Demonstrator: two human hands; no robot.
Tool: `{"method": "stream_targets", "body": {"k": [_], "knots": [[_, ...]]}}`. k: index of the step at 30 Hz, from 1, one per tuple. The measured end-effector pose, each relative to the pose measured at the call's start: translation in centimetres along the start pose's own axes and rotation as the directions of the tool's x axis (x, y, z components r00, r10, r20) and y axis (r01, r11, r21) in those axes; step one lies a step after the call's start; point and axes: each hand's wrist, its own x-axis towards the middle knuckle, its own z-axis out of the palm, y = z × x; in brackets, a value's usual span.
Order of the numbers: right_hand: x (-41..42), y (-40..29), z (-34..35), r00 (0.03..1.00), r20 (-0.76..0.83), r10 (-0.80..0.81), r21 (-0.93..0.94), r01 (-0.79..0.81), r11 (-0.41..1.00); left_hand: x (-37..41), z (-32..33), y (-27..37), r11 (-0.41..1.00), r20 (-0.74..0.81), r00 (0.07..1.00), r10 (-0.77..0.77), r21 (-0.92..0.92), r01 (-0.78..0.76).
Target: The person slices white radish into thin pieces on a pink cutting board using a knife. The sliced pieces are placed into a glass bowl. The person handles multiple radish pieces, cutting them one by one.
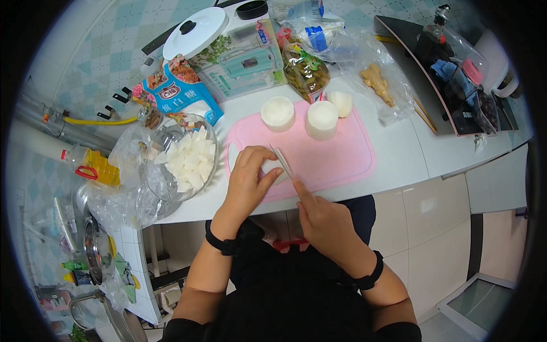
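My left hand grips a peeled white radish piece at the left part of a pink cutting board. Most of that piece is hidden under the fingers. In my right hand is a knife, its narrow blade against the right side of the piece and my index finger along its spine. Two thick radish rounds stand farther back on the board, with another radish chunk behind the right one. Left of the board, thin white radish slices fill a clear bowl.
Behind the board are a blue sugar bag, a printed box and a bag of green pickles. Ginger lies on plastic film at right. An oil bottle and crumpled plastic bags crowd the left. The table's front edge runs close below my hands.
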Motion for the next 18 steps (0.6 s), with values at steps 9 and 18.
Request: {"method": "stream_targets", "body": {"k": [9, 18], "knots": [[0.17, 0.23, 0.07, 0.996, 0.004, -0.084, -0.106, 0.084, 0.991, 0.09, -0.12, -0.05, 1.000, 0.014, 1.000, 0.005, -0.011, -0.005], [0.39, 0.12, 0.06, 0.997, 0.024, -0.067, -0.068, 0.069, 0.995, 0.00, -0.21, 0.02, 0.999, 0.015, 1.000, -0.019, -0.034, 0.020]]}}
